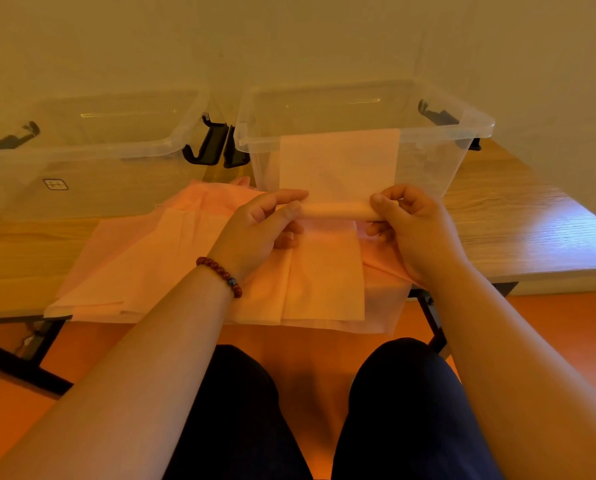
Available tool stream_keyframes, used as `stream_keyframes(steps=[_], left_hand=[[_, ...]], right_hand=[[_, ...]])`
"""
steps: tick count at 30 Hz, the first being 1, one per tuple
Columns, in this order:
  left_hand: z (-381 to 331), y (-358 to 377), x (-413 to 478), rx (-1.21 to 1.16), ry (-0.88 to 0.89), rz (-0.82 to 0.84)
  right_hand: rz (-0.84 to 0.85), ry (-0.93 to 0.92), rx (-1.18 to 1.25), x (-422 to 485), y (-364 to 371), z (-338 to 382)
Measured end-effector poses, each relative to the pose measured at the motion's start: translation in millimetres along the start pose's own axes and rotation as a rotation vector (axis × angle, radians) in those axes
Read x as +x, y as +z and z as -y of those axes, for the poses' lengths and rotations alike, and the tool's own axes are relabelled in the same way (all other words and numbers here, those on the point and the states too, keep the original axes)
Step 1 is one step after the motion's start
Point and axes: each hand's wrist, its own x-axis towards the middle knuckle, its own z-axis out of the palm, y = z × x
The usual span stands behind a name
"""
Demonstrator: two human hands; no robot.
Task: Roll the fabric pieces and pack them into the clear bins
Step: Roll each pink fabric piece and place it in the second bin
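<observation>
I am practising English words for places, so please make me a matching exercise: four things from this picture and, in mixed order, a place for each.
Things: 1 fabric roll; 2 bracelet; 3 fabric pile; 4 right bin.
Places: a on the left wrist; b at the back of the table; c gripped by left hand and right hand; d flat on the table, under the hands.
Pairs: 1-c, 2-a, 3-d, 4-b.
</observation>
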Motion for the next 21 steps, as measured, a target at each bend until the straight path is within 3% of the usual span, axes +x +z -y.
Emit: stream_keyframes(steps=[7,14,17,21], left_hand=[[0,2,0,0.053,0.023,-0.041],[-7,3,-2,0.290,0.243,-0.098],[-18,4,3,0.151,0.191,-0.170],[-32,7,17,-0.198,-0.047,-0.249]], right_hand=[[-0.021,0.016,0.081,1,-1,0],[-0.021,0.018,0.094,3,-2,-2],[-0.018,0.020,0.102,4,-1,-3],[-0.026,0.019,0.109,5,-1,-4]])
